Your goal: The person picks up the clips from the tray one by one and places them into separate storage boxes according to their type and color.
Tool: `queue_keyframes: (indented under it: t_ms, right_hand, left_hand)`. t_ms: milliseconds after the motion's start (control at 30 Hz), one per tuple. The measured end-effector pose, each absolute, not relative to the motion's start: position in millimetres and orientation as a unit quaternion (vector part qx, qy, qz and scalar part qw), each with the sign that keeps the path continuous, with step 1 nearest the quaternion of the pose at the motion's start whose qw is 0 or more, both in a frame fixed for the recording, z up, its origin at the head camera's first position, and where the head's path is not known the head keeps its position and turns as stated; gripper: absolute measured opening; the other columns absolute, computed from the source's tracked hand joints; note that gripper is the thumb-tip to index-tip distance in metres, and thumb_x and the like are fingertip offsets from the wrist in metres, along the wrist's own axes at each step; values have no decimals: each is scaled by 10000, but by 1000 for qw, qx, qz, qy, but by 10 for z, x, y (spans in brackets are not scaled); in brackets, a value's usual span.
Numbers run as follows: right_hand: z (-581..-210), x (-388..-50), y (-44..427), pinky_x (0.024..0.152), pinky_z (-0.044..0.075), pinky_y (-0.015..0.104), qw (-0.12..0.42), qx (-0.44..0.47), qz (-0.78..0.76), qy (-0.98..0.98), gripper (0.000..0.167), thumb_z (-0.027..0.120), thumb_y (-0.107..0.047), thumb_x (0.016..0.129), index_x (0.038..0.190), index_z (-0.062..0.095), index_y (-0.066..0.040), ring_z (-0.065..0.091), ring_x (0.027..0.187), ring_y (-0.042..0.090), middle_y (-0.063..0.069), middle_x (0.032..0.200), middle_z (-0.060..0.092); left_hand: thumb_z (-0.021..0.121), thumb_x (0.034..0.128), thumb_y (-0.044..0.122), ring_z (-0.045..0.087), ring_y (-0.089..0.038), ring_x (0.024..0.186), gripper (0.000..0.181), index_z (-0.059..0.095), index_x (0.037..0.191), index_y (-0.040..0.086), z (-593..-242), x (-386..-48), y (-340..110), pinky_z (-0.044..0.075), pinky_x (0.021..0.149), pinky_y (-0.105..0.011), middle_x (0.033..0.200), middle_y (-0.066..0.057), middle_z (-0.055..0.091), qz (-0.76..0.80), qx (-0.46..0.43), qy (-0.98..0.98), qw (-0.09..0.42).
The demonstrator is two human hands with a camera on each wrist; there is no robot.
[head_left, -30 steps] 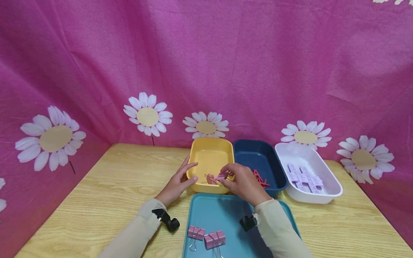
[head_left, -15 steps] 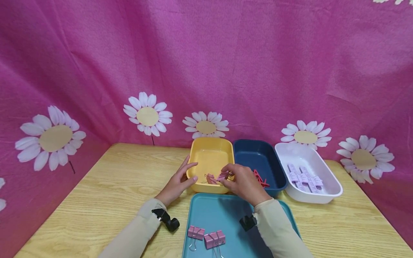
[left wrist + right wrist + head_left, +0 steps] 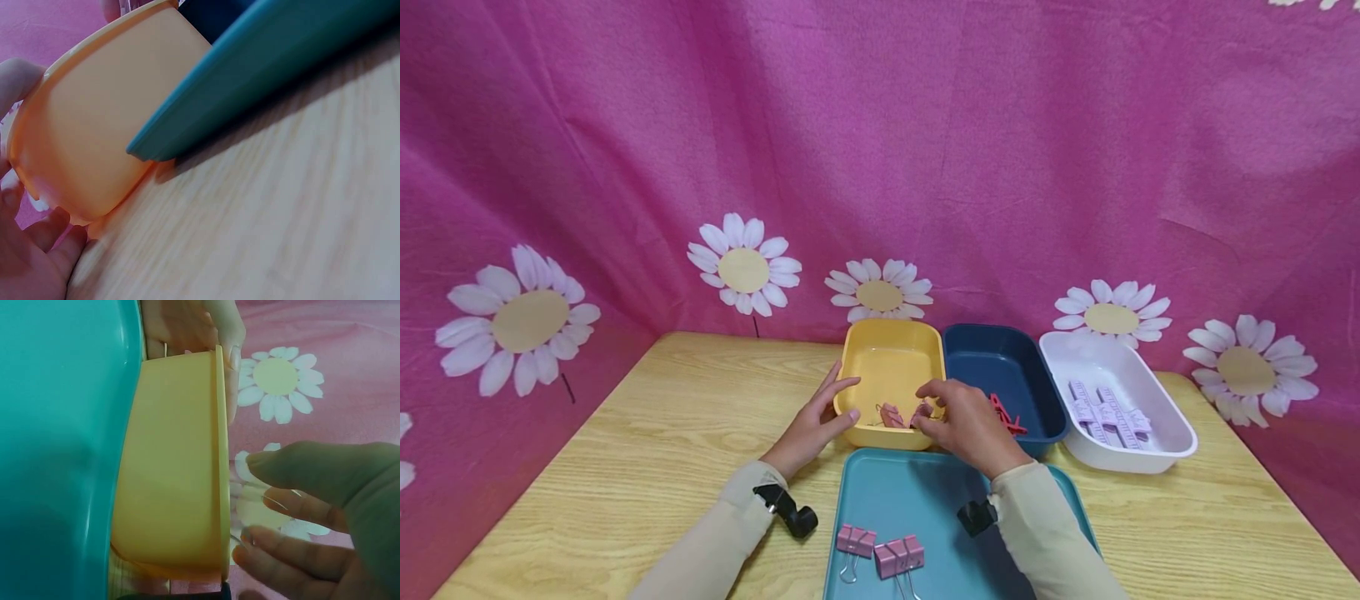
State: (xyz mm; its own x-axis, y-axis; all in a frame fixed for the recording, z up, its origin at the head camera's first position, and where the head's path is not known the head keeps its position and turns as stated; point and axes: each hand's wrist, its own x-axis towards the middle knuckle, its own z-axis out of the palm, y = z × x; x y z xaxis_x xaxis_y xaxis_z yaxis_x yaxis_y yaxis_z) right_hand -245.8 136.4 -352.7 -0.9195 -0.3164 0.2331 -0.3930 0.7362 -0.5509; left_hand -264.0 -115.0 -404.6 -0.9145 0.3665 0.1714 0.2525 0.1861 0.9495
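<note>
My left hand (image 3: pixel 808 429) grips the left side of the yellow bin (image 3: pixel 891 437), thumb and a finger over its rim. In the left wrist view, other fingertips (image 3: pixel 69 247) touch the bin's outer wall. Over the bin's near right corner is my right hand (image 3: pixel 973 425), its thumb and fingers apart. A pink binder clip (image 3: pixel 919 413) lies low in the bin just under those fingers, partly hidden by them. Beside it sits another pink binder clip (image 3: pixel 891 416). Two larger pink binder clips (image 3: pixel 856 540) rest on the teal tray (image 3: pixel 917 483) in front.
Right of the yellow bin stands a navy bin (image 3: pixel 1000 358) with red clothespin-like clips (image 3: pixel 1007 418). A white bin (image 3: pixel 1180 442) farther right holds several lilac clips (image 3: pixel 1116 417). A magenta flowered cloth (image 3: pixel 880 150) hangs behind the wooden table (image 3: pixel 587 483).
The pink binder clip between my right fingers has dropped lower into the yellow bin, and the fingers have parted from it. My left hand has stayed in place.
</note>
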Motion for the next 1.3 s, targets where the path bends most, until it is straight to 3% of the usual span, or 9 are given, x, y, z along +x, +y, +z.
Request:
queue_keyframes:
  t_ms: [200, 1300]
  right_hand:
    - [-3513, -2454, 1355, 797, 557, 410, 55, 179, 295, -937, 388, 780, -234, 816, 1174, 666, -138, 576, 1025, 302, 107, 1134, 636]
    - [-3417, -2393, 1388, 778, 560, 360, 64, 201, 312, -926, 387, 785, -247, 812, 1174, 671, -170, 573, 1009, 270, 51, 1116, 641]
  left_hand:
    - [588, 971, 198, 87, -269, 1468, 553, 383, 1474, 95, -4051, -2639, -1163, 199, 1163, -425, 1624, -18, -9, 606, 198, 769, 45]
    - [582, 974, 187, 100, -259, 1467, 550, 378, 1477, 96, -4068, -2667, -1165, 210, 1158, -412, 1623, -16, -10, 606, 209, 766, 46]
